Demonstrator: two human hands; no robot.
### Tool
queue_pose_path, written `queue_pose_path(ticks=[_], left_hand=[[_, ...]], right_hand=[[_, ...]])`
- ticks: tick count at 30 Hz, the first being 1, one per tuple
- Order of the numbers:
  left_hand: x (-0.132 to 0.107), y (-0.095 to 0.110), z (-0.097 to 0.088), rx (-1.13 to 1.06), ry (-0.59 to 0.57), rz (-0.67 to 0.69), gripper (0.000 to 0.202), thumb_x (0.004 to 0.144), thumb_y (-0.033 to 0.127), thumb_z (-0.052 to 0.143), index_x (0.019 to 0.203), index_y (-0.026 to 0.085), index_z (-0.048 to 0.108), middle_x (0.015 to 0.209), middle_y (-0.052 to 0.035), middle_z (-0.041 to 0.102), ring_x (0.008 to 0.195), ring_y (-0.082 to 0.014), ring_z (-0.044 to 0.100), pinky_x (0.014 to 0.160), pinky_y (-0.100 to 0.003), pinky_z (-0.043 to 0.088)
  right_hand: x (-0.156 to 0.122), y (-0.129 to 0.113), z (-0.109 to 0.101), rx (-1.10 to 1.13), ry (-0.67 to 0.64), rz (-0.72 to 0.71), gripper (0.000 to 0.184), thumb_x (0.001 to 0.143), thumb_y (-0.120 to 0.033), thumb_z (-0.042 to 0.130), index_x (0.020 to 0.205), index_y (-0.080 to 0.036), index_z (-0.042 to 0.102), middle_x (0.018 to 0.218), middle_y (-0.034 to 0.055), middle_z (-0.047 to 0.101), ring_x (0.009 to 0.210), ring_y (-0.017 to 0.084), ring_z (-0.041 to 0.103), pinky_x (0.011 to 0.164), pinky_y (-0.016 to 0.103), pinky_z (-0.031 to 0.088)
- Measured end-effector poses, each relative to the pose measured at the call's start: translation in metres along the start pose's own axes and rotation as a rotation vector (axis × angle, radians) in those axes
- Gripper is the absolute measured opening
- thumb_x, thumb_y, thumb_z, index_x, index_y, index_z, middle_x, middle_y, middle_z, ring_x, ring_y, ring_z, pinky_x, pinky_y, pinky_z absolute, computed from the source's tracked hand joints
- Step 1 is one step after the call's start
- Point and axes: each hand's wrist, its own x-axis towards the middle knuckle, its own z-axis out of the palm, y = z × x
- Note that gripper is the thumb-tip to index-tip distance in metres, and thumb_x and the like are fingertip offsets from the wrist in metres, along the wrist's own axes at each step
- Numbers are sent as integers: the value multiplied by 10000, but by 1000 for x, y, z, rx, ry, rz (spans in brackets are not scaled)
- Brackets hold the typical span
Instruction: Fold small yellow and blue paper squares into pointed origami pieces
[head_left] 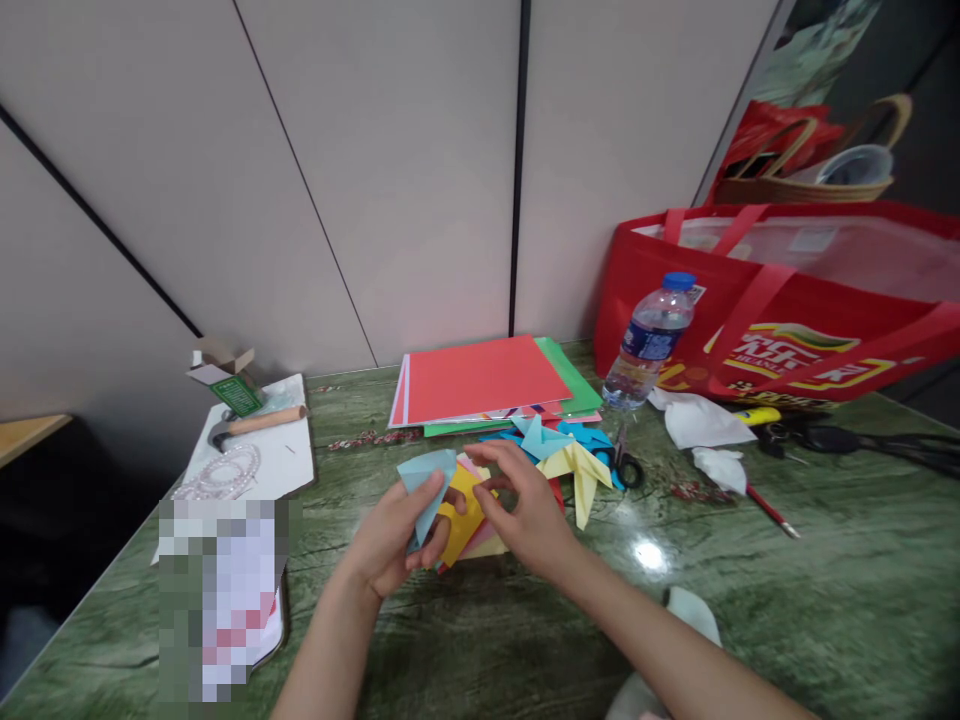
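Note:
My left hand (394,535) grips a light blue folded paper (427,470), with the thumb pressed on its face. Close beside it on the right, my right hand (521,505) has its fingers curved and apart, and nothing shows between them. Yellow paper (463,520) lies on other coloured sheets below and between the hands. Just beyond my right hand are several folded paper pieces, among them a pale yellow one (577,470) and a light blue one (541,437). Black-handled scissors (628,470) lie at their right edge.
Coloured sheets (480,380) are stacked against the wall. A water bottle (649,345) stands before a red bag (750,300) at right, near tissues (697,420) and a pencil (772,513). At left are a hammer (262,422), a small box (236,385) and a blurred phone-like object (244,600).

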Motion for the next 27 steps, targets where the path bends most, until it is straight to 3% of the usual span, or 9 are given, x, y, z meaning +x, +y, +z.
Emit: queue_pose_path(ticks=[2,4,8,10,13,15,18,23,27], left_hand=[[-2,3,-1,-42,-59,-41,367,822,426,470,695,109,602,492,-2,553,219,24,253,255,-131,69],[-4,5,-1,-81,-123,-85,340,827,417,466,772,118,617,582,-23,601,212,27,286,245,-127,70],[-4,3,-1,-140,-165,-129,340,820,424,478,940,132,605,593,-33,626,234,-24,412,225,-116,166],[-3,1,0,-146,-134,-134,344,797,426,517,911,116,611,576,-42,630,305,-76,507,261,-140,316],[0,-3,2,-176,-38,-70,287,752,363,608,884,108,617,658,-73,667,539,-158,632,487,-246,520],[2,-4,3,-221,6,-16,255,737,294,641,918,117,615,785,-92,689,681,-182,652,627,-295,540],[3,-4,3,-277,34,16,269,725,230,656,971,135,605,878,-92,693,756,-197,653,704,-317,529],[3,-3,4,-311,101,12,321,683,233,691,975,130,610,838,-83,704,709,-194,658,688,-305,522],[3,-4,3,-297,98,6,254,664,247,706,879,132,639,768,-63,702,644,-155,637,608,-237,498]], right_hand=[[1,-3,-2,-27,1,-48,403,740,-54,483,1094,-242,531,1154,78,485,1069,207,486,832,361,485],[1,-5,-3,-55,-12,-94,399,735,-52,494,1087,-237,526,1214,75,471,1143,217,439,944,406,397],[-2,-6,-2,-53,-60,-105,373,761,-103,522,1113,-222,485,1166,76,531,1120,216,468,952,397,376],[-3,-5,-2,-60,-53,-102,349,779,-146,546,1115,-224,489,1095,67,566,1041,207,517,900,367,414],[-2,-4,-3,-82,-33,-127,317,808,-175,546,1118,-238,521,1042,54,586,983,195,536,856,335,433],[-1,-4,-3,-92,-21,-134,328,821,-181,535,1143,-248,530,1027,53,587,966,192,540,832,322,442],[0,-3,-3,-91,7,-122,369,831,-200,524,1194,-268,508,1025,54,591,958,197,543,819,328,447],[0,0,-2,-48,38,-93,340,825,-237,542,1161,-290,553,999,53,566,930,194,543,800,335,454],[0,0,-2,15,-21,-92,326,831,-225,535,1146,-299,570,1005,49,533,950,184,528,811,327,447]])
